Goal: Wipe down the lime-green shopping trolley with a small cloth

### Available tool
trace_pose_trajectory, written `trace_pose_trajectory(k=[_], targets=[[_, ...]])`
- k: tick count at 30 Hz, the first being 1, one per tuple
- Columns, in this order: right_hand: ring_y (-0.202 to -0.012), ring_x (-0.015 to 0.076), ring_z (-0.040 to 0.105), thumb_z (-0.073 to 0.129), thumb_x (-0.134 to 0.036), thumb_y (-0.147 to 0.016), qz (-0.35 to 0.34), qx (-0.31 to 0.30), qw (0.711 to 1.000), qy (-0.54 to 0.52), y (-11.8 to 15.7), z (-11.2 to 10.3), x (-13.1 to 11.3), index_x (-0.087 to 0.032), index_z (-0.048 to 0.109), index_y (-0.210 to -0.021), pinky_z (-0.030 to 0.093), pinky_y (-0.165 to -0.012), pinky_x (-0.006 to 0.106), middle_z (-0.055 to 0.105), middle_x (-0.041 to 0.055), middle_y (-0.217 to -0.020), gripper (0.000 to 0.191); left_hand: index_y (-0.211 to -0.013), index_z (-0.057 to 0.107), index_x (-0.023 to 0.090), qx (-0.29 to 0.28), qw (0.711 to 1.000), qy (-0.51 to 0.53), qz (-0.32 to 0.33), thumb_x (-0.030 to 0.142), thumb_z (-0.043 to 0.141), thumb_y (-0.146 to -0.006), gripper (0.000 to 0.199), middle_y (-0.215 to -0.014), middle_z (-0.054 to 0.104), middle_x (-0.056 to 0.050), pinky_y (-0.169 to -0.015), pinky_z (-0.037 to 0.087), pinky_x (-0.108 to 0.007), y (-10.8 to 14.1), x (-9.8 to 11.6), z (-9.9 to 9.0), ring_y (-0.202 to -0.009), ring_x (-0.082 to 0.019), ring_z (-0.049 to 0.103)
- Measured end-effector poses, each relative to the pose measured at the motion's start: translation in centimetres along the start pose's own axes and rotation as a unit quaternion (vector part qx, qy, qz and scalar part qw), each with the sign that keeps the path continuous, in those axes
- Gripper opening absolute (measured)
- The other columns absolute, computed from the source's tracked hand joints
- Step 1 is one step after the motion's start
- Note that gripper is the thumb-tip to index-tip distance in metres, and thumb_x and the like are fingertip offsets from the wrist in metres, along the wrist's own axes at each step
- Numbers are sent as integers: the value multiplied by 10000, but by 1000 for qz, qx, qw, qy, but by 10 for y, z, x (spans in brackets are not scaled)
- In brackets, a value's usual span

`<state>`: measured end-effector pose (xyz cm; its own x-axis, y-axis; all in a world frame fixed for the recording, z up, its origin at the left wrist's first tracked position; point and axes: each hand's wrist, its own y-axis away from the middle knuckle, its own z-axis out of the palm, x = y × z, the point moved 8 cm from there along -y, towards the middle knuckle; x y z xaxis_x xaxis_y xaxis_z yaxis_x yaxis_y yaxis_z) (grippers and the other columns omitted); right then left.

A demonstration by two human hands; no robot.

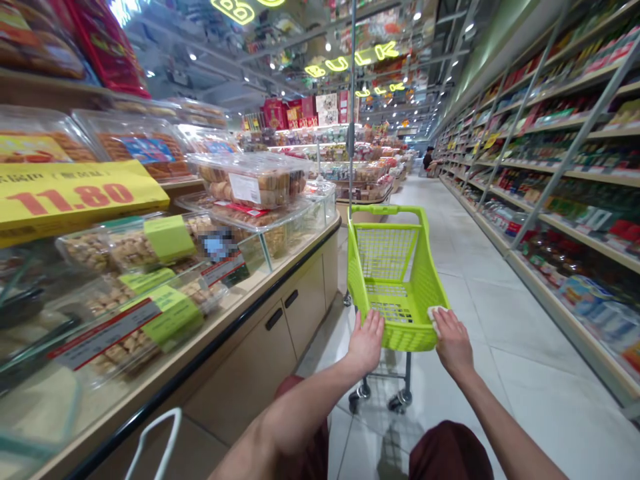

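A bright green plastic shopping cart (pixel 417 287) stands on the aisle floor in front of me. Nothing lies in its basket. My left hand (pixel 367 341) grips the near left part of the basket rim, with its fingers laid over the edge. At the near right corner, my right hand (pixel 454 341) is closed on a crumpled white cloth (pixel 434 319), which touches the rim. It could be a tissue; the kind is hard to make out. Dark caster wheels (pixel 400 401) show below the basket.
A glass-fronted counter (pixel 280 243) with packed snacks runs along the left, under a yellow price sign (pixel 75 197). Tall stocked shelves (pixel 565 167) line the right. A person (pixel 429 162) is far down the tiled aisle (pixel 480 300). A white bent bar (pixel 163 433) rises at bottom left.
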<state>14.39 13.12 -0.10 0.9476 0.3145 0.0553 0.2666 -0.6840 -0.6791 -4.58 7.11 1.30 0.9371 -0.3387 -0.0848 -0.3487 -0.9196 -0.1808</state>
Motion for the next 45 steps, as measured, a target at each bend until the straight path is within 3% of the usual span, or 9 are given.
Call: trace_pose_trajectory(k=[8, 13, 17, 20, 23, 32, 40, 43, 45], targets=[[-1201, 239, 398, 331, -146, -806, 63, 9, 998, -22, -6, -1, 46, -184, 489, -1197, 371, -915, 408, 524, 97, -1230, 424, -1328, 287, 15, -52, 998, 2, 34, 274, 445, -726, 674, -1395, 301, -192, -1063, 81, -534, -20, 44, -9, -1300, -316, 208], [-1171, 226, 435, 329, -106, -779, 38, 13, 995, -93, -3, -4, 33, -161, 498, -1194, 394, -927, 401, 535, 110, -1204, 452, -1323, 286, 33, -23, 995, 16, 94, 286, 410, -753, 636, -1373, 342, -178, -1059, 87, -538, -25, 66, -13, -1289, -297, 230], [-1190, 224, 415, 321, -77, -760, -7, -20, 990, -139, 4, -8, 14, -159, 481, -1213, 390, -952, 410, 513, 106, -1228, 488, -1319, 296, 79, -12, 993, 12, 113, 265, 388, -776, 581, -1366, 365, -138, -1062, 103, -520, -41, 53, -21, -1293, -264, 228], [-1210, 232, 391, 320, -72, -755, -3, -27, 990, -137, 10, -9, 22, -158, 463, -1226, 386, -958, 429, 489, 108, -1255, 500, -1297, 337, 127, -18, 994, -12, 110, 216, 399, -774, 535, -1379, 355, -112, -1060, 100, -520, -61, 32, -25, -1295, -253, 230], [-1214, 234, 386, 328, -75, -756, 1, -27, 992, -127, 12, -7, 41, -155, 465, -1219, 391, -956, 429, 487, 108, -1256, 489, -1292, 347, 147, -29, 991, -28, 124, 209, 413, -777, 524, -1398, 321, -118, -1056, 99, -521, -77, 25, -20, -1304, -244, 218], [-1208, 239, 397, 343, -83, -740, 15, -41, 996, -79, 8, 7, 85, -153, 490, -1199, 405, -936, 419, 505, 109, -1243, 487, -1298, 338, 115, -49, 992, -3, 115, 322, 530, -695, 666, -1349, 360, -169, -1039, 104, -551, -88, 60, -22, -1273, -301, 245], [-1210, 226, 403, 380, -75, -694, 21, -49, 995, -84, 7, 13, 111, -168, 501, -1211, 390, -965, 401, 512, 86, -1252, 538, -1318, 303, 103, -48, 990, 3, 133, 339, 532, -694, 706, -1375, 331, -171, -1043, 102, -549, -85, 77, -26, -1269, -308, 248], [-1195, 215, 424, 371, -86, -706, 41, -45, 992, -109, 2, 8, 118, -157, 520, -1196, 392, -975, 392, 525, 88, -1239, 518, -1328, 289, 114, -44, 990, 22, 132, 284, 483, -725, 657, -1392, 325, -139, -1062, 81, -522, -88, 63, -29, -1291, -269, 232], [-1177, 203, 447, 352, -101, -725, 61, -48, 988, -132, -1, 2, 118, -134, 546, -1166, 399, -975, 369, 537, 99, -1223, 483, -1340, 270, 100, -67, 996, 14, 49, 239, 474, -720, 668, -1430, 248, -146, -1056, 97, -533, -91, 32, -26, -1313, -276, 193]])
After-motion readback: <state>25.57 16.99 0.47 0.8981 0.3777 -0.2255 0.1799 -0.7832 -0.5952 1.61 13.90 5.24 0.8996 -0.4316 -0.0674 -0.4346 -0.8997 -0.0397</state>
